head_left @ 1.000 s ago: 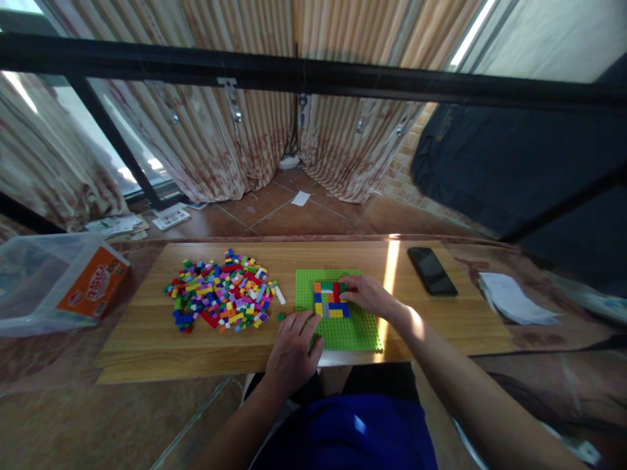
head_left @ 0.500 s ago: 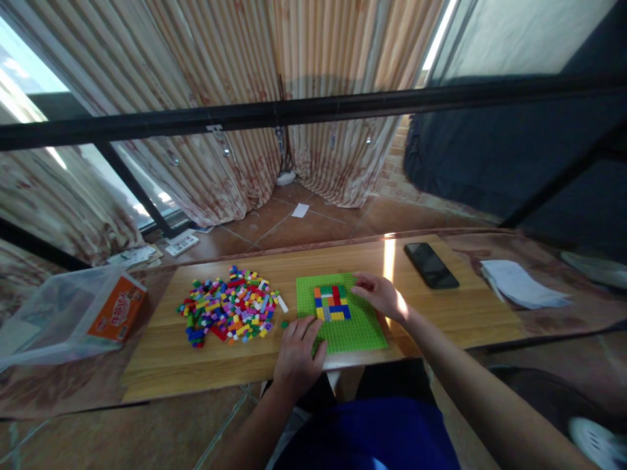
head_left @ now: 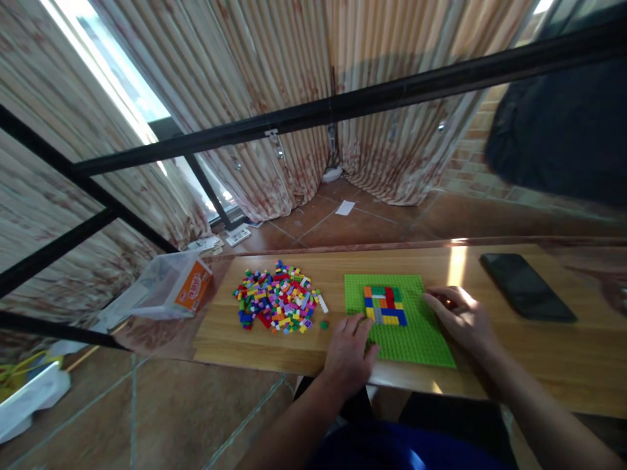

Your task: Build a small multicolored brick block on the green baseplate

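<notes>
A green baseplate [head_left: 416, 349] lies on the wooden board, with a flat block of red, blue, yellow, green and orange toy bricks [head_left: 385, 307] on its upper left part. Across the plate's lower left edge rests my left hand [head_left: 350, 352], fingers stretched out and holding nothing. My right hand [head_left: 460, 316] is at the plate's right edge, fingers loosely curled with a gap between thumb and fingers; I see no brick there. A small green brick [head_left: 324, 324] lies just left of my left hand. Farther left is a pile of mixed loose bricks [head_left: 279, 300].
A black phone [head_left: 526, 287] lies on the wooden board [head_left: 235, 349] at the right. To the left stands a clear plastic box [head_left: 166, 287] with an orange label. A dark metal rail [head_left: 304, 121] crosses in front of the curtains.
The view has turned left, so everything appears farther right. My right hand has shifted off the plate's upper right part to its right edge. My left hand stays at the lower left edge.
</notes>
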Motion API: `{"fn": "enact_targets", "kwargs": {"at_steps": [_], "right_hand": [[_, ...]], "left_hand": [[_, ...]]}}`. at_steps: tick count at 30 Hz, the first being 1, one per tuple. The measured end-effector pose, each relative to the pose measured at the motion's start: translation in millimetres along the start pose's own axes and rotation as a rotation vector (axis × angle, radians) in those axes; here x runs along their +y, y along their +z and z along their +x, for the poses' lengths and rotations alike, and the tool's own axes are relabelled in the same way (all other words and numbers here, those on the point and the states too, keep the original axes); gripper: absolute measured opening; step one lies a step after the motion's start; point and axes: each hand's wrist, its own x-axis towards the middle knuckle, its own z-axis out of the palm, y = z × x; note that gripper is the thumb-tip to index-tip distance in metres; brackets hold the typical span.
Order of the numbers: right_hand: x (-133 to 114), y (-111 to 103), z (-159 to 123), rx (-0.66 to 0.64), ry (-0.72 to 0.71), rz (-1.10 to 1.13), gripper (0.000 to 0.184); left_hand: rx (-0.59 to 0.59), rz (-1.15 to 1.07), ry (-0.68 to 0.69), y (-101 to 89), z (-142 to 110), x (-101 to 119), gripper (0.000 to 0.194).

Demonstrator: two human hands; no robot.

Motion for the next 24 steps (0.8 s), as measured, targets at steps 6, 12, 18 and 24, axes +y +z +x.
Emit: {"fn": "enact_targets", "kwargs": {"at_steps": [6,12,18,24], "right_hand": [[3.2,-3.0,-1.6,0.018,-0.047,-0.066,0.035],[8.3,2.2,-2.2,0.034,-0.091,-0.101,0.031],[9.5,2.8,-1.5,0.041,-0.113,-0.125,0.026],[8.2,1.8,-1.3,0.064,-0.118,-0.131,0.025]], "left_hand": [[0.26,0.094,-0.081,-45.3,-5.3,-41.0,0.037],[0.469,0.283,-0.386,-127.8,-11.2,-139.1,0.029],[0.214,0.434,-0.341,-148.1,31.4,-170.3,0.031],[0.07,0.485,-0.314,-134.5,64.5,-170.0,0.032]]}}
